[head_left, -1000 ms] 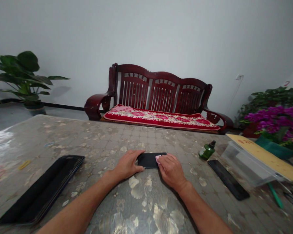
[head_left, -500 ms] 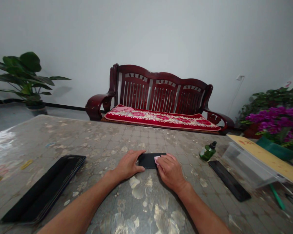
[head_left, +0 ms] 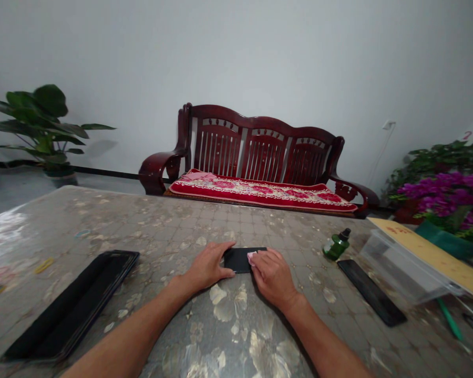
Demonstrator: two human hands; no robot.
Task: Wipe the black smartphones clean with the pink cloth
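Note:
A dark smartphone (head_left: 237,260) lies crosswise on the table in front of me. My left hand (head_left: 209,265) grips its left end, thumb on the near edge and fingers at the far edge. Bunched in the fingers of my right hand (head_left: 274,275) is a small pink cloth (head_left: 252,256), pressed against the right part of the dark face. My right fingers cover that end of the phone and most of the cloth.
On the left lie a large black tablet (head_left: 73,304) and a yellow rubber band (head_left: 43,265). To the right are a green spray bottle (head_left: 336,244), another black phone (head_left: 371,292), a clear plastic box (head_left: 402,273) and a green-handled tool (head_left: 449,319). A wooden bench (head_left: 260,152) stands beyond the table.
My right hand and the pink cloth have shifted slightly left along the phone. My left hand keeps its grip in the same place.

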